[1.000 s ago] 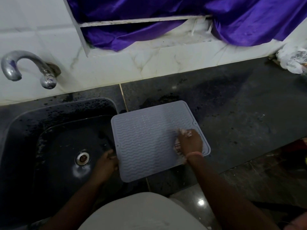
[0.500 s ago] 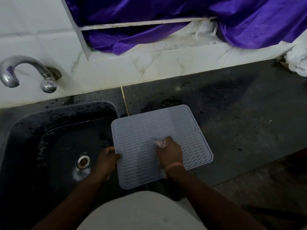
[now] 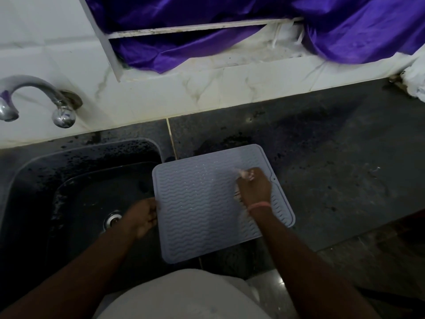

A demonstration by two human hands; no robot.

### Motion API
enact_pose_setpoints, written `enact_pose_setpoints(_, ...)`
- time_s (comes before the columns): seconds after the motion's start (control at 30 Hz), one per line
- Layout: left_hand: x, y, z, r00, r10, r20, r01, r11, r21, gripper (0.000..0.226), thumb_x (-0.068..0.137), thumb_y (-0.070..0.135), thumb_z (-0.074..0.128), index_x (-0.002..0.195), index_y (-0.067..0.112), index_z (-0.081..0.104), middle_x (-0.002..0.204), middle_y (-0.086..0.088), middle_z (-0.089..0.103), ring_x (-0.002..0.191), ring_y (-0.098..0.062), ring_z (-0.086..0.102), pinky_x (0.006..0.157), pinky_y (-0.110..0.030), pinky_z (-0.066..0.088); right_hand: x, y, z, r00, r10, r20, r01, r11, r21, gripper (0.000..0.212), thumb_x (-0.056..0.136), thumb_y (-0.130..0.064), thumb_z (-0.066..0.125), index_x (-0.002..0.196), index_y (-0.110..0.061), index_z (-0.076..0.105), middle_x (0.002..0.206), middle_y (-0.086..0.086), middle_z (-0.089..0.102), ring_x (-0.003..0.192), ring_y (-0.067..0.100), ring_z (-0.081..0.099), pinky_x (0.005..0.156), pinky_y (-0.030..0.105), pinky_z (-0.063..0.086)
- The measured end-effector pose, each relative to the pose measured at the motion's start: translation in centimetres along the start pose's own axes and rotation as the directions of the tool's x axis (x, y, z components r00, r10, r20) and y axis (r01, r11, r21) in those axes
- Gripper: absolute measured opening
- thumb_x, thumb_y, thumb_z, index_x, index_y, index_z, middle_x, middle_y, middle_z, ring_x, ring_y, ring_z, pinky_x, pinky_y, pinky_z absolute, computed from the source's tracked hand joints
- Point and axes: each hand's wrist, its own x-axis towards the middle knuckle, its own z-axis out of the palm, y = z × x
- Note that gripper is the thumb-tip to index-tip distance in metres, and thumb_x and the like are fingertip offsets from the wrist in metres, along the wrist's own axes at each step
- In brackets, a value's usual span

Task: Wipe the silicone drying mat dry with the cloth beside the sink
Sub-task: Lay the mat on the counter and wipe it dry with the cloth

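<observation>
Two hands: both on the grey mat, one at each side.
Mat: silicone drying mat (image 3: 202, 201), grey with a wavy ribbed face, lies on the dark tabletop (image 3: 333, 162) just right of the sink (image 3: 41, 171); its left edge overhangs the basin and its near edge juts past the tabletop's front.
Left hand: left hand (image 3: 143, 216) sits at the mat's left edge over the basin, fingers curled round that edge in a closed grip on the mat.
Right hand: right hand (image 3: 254, 188) lies on the right part of the mat, fingers bunched over the cloth, gripping it against the ribs; a pink band circles the wrist.
Cloth: cloth (image 3: 245, 174), pale and blurred, shows only at the fingertips and beside the palm.
Sink: black basin speckled with droplets, drain (image 3: 112, 219) near the left hand.
Tap: metal tap (image 3: 46, 95) on the far wall, left.
Far wall: white marbled tiles, purple curtain (image 3: 230, 31) above.
Far right: white crumpled bag (image 3: 416, 81) at the tabletop's far edge.
</observation>
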Motion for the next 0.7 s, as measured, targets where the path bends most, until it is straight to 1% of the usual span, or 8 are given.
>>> enact_pose_setpoints(0.07, 0.1, 1.1, 0.1, 0.999, -0.009, -0.038, 0.007, 0.999, -0.044, 0.026, 0.098, 0.009, 0.049, 0.118, 0.009, 0.067, 0.117, -0.014, 0.070, 0.108, -0.027, 0.064, 0.087, -0.039, 0.052, 2.9, 1.2, -1.8, 0.994, 0.021, -0.110, -0.026, 0.999, -0.040, 0.012, 0.085, -0.017, 0.070, 0.091, -0.010, 0.062, 0.087, 0.008, 0.070, 0.084, 0.026, 0.068, 0.067, 0.018, 0.043)
enact_pose_setpoints(0.1, 0.2, 1.5, 0.2, 0.998, -0.014, -0.062, 0.009, 0.998, -0.068, 0.026, 0.099, 0.010, 0.049, 0.117, 0.010, 0.067, 0.119, -0.013, 0.069, 0.108, -0.026, 0.064, 0.087, -0.038, 0.051, 4.0, 1.7, -2.3, 0.990, 0.045, -0.136, -0.049, 0.999, -0.024, 0.016, 0.086, -0.018, 0.071, 0.092, -0.006, 0.063, 0.092, 0.013, 0.072, 0.089, 0.029, 0.069, 0.073, 0.023, 0.046)
enact_pose_setpoints(0.17, 0.6, 2.2, 0.4, 0.996, -0.016, -0.084, 0.009, 0.996, -0.083, 0.025, 0.099, 0.011, 0.048, 0.115, 0.012, 0.068, 0.121, -0.012, 0.069, 0.104, -0.023, 0.064, 0.083, -0.036, 0.050, 5.1, 2.3, -2.4, 0.987, 0.083, -0.136, -0.087, 0.996, -0.019, 0.024, 0.086, -0.024, 0.072, 0.094, -0.003, 0.063, 0.095, 0.018, 0.072, 0.091, 0.033, 0.069, 0.078, 0.029, 0.050)
enact_pose_setpoints(0.23, 0.7, 2.9, 0.8, 0.996, 0.009, -0.087, -0.016, 0.997, -0.078, 0.027, 0.099, 0.011, 0.048, 0.118, 0.011, 0.067, 0.117, -0.014, 0.069, 0.099, -0.023, 0.064, 0.078, -0.035, 0.050, 5.3, 2.2, -1.3, 0.990, 0.065, -0.122, -0.074, 0.995, -0.072, 0.024, 0.087, -0.025, 0.070, 0.094, -0.003, 0.061, 0.092, 0.019, 0.071, 0.087, 0.035, 0.068, 0.074, 0.032, 0.052)
enact_pose_setpoints(0.3, 0.8, 3.2, 1.3, 0.997, 0.016, -0.082, -0.024, 0.995, -0.095, 0.030, 0.100, 0.009, 0.048, 0.126, 0.010, 0.064, 0.114, -0.013, 0.069, 0.099, -0.024, 0.065, 0.073, -0.035, 0.051, 5.0, 1.6, -0.1, 0.990, 0.036, -0.133, -0.048, 0.994, -0.093, 0.022, 0.087, -0.024, 0.067, 0.095, -0.005, 0.061, 0.090, 0.017, 0.070, 0.081, 0.033, 0.068, 0.069, 0.032, 0.052)
enact_pose_setpoints(0.4, 1.0, 3.0, 1.7, 0.998, -0.002, -0.067, -0.007, 0.992, -0.127, 0.036, 0.102, 0.009, 0.044, 0.136, 0.012, 0.057, 0.127, -0.015, 0.064, 0.104, -0.027, 0.063, 0.074, -0.038, 0.052, 3.9, 0.1, 1.6, 0.997, 0.025, -0.070, -0.032, 0.995, -0.100, 0.015, 0.087, -0.022, 0.065, 0.093, -0.009, 0.059, 0.084, 0.008, 0.066, 0.075, 0.024, 0.063, 0.065, 0.026, 0.049)
enact_pose_setpoints(0.57, 0.9, 2.5, 1.5, 0.998, -0.021, -0.060, 0.011, 0.987, -0.162, 0.042, 0.102, 0.010, 0.046, 0.143, 0.012, 0.052, 0.132, -0.016, 0.061, 0.109, -0.029, 0.060, 0.080, -0.038, 0.051, 0.2, -2.1, 5.3, 0.999, 0.044, 0.014, -0.044, 0.999, 0.009, 0.010, 0.084, -0.016, 0.066, 0.085, -0.013, 0.057, 0.078, -0.001, 0.064, 0.071, 0.016, 0.063, 0.066, 0.026, 0.055)
enact_pose_setpoints(0.7, 1.0, 2.5, 1.3, 0.999, -0.023, -0.039, 0.015, 0.983, -0.182, 0.038, 0.101, 0.009, 0.047, 0.137, 0.011, 0.057, 0.127, -0.016, 0.064, 0.108, -0.029, 0.061, 0.083, -0.039, 0.053, -3.2, -3.7, 8.5, 0.988, -0.005, 0.154, -0.011, 0.995, 0.102, 0.010, 0.083, -0.018, 0.067, 0.086, -0.011, 0.060, 0.080, -0.001, 0.065, 0.070, 0.012, 0.060, 0.061, 0.020, 0.048)
